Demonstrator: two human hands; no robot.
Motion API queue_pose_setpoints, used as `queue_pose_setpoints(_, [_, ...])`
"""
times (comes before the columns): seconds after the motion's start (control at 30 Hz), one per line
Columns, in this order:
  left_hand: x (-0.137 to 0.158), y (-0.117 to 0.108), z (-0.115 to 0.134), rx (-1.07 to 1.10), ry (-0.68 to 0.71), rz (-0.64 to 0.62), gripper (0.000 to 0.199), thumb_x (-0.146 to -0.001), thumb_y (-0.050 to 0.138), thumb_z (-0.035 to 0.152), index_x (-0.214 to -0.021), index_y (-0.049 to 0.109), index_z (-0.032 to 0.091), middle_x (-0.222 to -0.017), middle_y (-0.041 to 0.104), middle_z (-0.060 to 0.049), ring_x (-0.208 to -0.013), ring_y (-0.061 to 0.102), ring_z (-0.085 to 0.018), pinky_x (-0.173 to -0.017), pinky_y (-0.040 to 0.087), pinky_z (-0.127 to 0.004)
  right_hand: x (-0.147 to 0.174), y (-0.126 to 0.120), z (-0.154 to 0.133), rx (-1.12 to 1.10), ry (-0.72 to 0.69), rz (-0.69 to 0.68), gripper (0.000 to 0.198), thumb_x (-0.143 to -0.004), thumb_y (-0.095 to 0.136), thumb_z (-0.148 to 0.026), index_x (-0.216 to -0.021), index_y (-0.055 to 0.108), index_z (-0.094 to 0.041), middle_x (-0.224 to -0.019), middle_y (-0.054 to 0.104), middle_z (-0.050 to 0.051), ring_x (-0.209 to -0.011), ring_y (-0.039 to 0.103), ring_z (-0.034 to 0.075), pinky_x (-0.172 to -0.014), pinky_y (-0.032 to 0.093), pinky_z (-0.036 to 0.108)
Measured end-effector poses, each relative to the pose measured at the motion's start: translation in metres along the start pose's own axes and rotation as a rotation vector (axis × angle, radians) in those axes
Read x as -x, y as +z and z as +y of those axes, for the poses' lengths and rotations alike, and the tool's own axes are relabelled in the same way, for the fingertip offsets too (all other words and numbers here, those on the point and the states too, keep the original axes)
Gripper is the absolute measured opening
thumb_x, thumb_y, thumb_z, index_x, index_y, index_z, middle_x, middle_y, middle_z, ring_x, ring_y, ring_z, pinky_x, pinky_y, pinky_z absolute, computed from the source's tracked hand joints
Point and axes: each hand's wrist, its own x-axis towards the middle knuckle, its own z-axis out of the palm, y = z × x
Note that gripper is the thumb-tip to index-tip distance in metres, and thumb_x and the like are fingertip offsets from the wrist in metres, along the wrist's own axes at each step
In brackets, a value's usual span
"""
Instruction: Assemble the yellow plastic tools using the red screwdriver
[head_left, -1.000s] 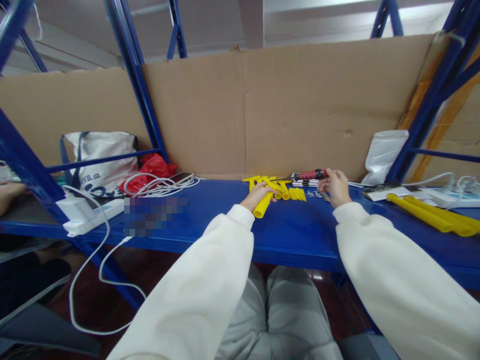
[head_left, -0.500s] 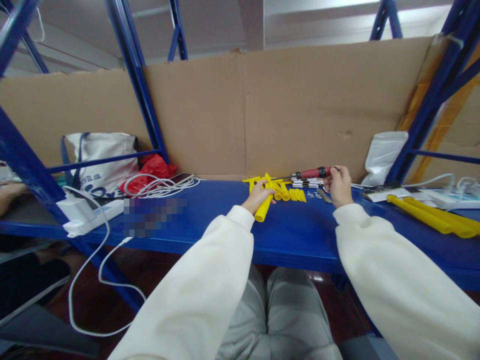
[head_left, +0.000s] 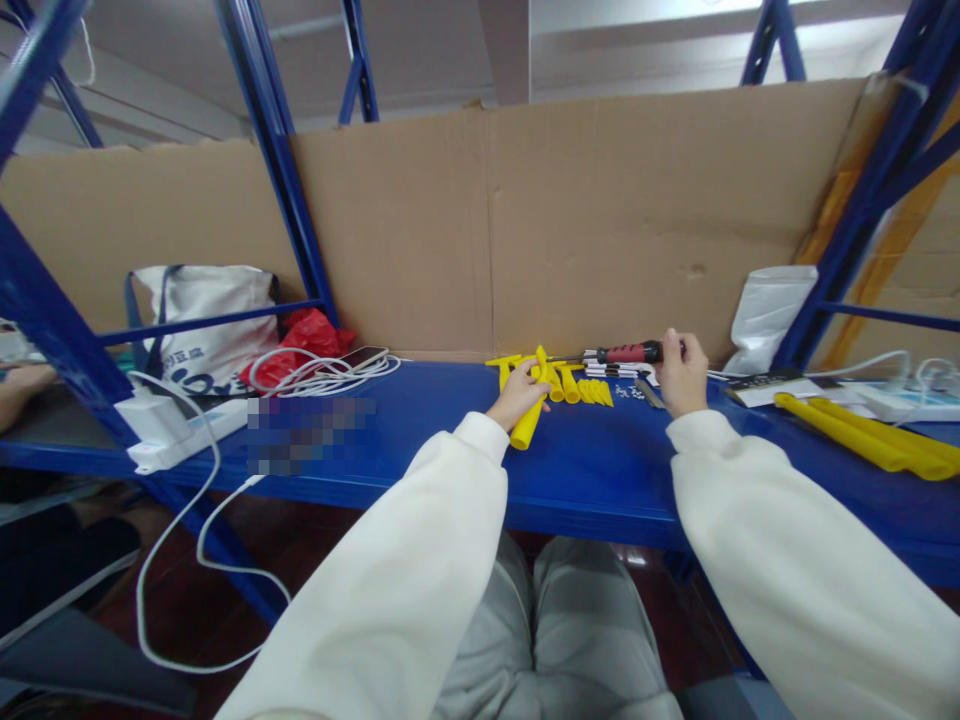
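Note:
My left hand (head_left: 519,394) is closed round a yellow tube (head_left: 528,424), whose open end points toward me. My right hand (head_left: 681,372) grips the dark end of a red and black screwdriver (head_left: 631,353). The screwdriver lies nearly level, and its thin shaft points left toward the upper part of the yellow tube. Whether the tip touches it, I cannot tell. Several more yellow pieces (head_left: 571,388) lie behind and beside my left hand. Small yellow pointed parts (head_left: 597,392) and tiny white bits (head_left: 627,392) sit between my hands.
Long yellow tubes (head_left: 847,432) lie on the blue shelf (head_left: 450,480) at right. White cables (head_left: 330,374), a power strip (head_left: 187,436), a red plastic bag (head_left: 311,335) and a cloth bag (head_left: 214,325) are at left. Cardboard (head_left: 600,220) stands behind. Another person's hand (head_left: 30,382) shows at far left.
My right hand's fingers have shifted on the screwdriver handle, which has moved slightly right and down. The yellow tube in my left hand has barely moved.

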Motion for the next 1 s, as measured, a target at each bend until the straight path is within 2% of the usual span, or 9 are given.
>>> queue_pose_setpoints(0.13, [-0.004, -0.001, -0.003, -0.023, 0.008, 0.007, 0.07, -0.083, 0.065, 0.001, -0.151, 0.054, 0.013, -0.105, 0.077, -0.01, -0.056, 0.067, -0.01, -0.057, 0.058, -0.023, -0.002, 0.002, 0.003, -0.005, 0.016, 0.026, 0.049, -0.084, 0.065, -0.073, -0.08, 0.052, -0.025, -0.068, 0.052, -0.002, -0.066, 0.054, 0.017, -0.057, 0.044, 0.028])
queue_pose_setpoints(0.33, [-0.007, -0.002, -0.007, -0.046, 0.037, 0.02, 0.071, -0.084, 0.067, 0.002, -0.152, 0.054, 0.014, -0.1, 0.078, -0.007, -0.054, 0.066, -0.01, -0.056, 0.056, -0.02, -0.002, 0.004, 0.006, -0.108, 0.113, -0.017, 0.049, -0.083, 0.068, -0.072, -0.08, 0.053, -0.026, -0.061, 0.047, -0.005, -0.053, 0.048, 0.014, -0.047, 0.036, 0.026])
queue_pose_setpoints(0.5, [-0.008, -0.002, -0.009, -0.101, 0.055, 0.058, 0.07, -0.084, 0.064, -0.001, -0.152, 0.054, 0.013, -0.108, 0.078, -0.01, -0.049, 0.061, -0.006, -0.052, 0.052, -0.018, 0.001, 0.004, -0.007, -0.126, 0.193, -0.043, 0.049, -0.077, 0.076, -0.068, -0.076, 0.051, -0.026, -0.051, 0.042, -0.009, -0.042, 0.04, 0.011, -0.039, 0.029, 0.024])
queue_pose_setpoints(0.63, [-0.008, -0.002, -0.009, -0.118, 0.083, 0.078, 0.067, -0.085, 0.062, -0.002, -0.15, 0.056, 0.013, -0.106, 0.078, -0.009, -0.047, 0.059, -0.006, -0.051, 0.051, -0.018, 0.005, 0.007, -0.019, -0.176, 0.276, -0.057, 0.046, -0.076, 0.078, -0.064, -0.079, 0.051, -0.027, -0.051, 0.046, -0.009, -0.037, 0.04, 0.011, -0.035, 0.024, 0.024])
queue_pose_setpoints(0.73, [-0.009, -0.002, -0.009, -0.135, 0.095, 0.084, 0.066, -0.085, 0.063, 0.001, -0.149, 0.057, 0.014, -0.102, 0.078, -0.007, -0.049, 0.062, -0.007, -0.053, 0.052, -0.019, 0.006, 0.007, -0.019, -0.161, 0.291, -0.071, 0.05, -0.078, 0.073, -0.071, -0.08, 0.051, -0.026, -0.051, 0.046, -0.009, -0.037, 0.04, 0.011, -0.034, 0.024, 0.025])
queue_pose_setpoints(0.83, [-0.009, -0.002, -0.01, -0.156, 0.09, 0.093, 0.069, -0.084, 0.064, 0.003, -0.151, 0.056, 0.015, -0.104, 0.078, -0.008, -0.051, 0.063, -0.008, -0.054, 0.054, -0.02, 0.005, 0.006, -0.014, -0.156, 0.293, -0.078, 0.055, -0.076, 0.074, -0.076, -0.077, 0.05, -0.027, -0.048, 0.039, -0.011, -0.036, 0.035, 0.01, -0.034, 0.025, 0.025])
queue_pose_setpoints(0.93, [-0.009, -0.002, -0.011, -0.161, 0.087, 0.091, 0.069, -0.084, 0.067, 0.005, -0.151, 0.056, 0.015, -0.105, 0.077, -0.008, -0.05, 0.062, -0.007, -0.053, 0.053, -0.02, 0.003, 0.007, -0.014, -0.199, 0.319, -0.067, 0.054, -0.072, 0.081, -0.069, -0.078, 0.048, -0.027, -0.047, 0.037, -0.011, -0.036, 0.034, 0.01, -0.033, 0.024, 0.025])
queue_pose_setpoints(1.0, [-0.01, -0.003, -0.012, -0.152, 0.091, 0.086, 0.069, -0.084, 0.069, 0.006, -0.151, 0.056, 0.015, -0.104, 0.077, -0.008, -0.05, 0.062, -0.008, -0.053, 0.053, -0.02, 0.003, 0.007, -0.015, -0.231, 0.32, -0.074, 0.054, -0.07, 0.086, -0.064, -0.08, 0.048, -0.028, -0.049, 0.043, -0.01, -0.037, 0.037, 0.01, -0.033, 0.024, 0.024])
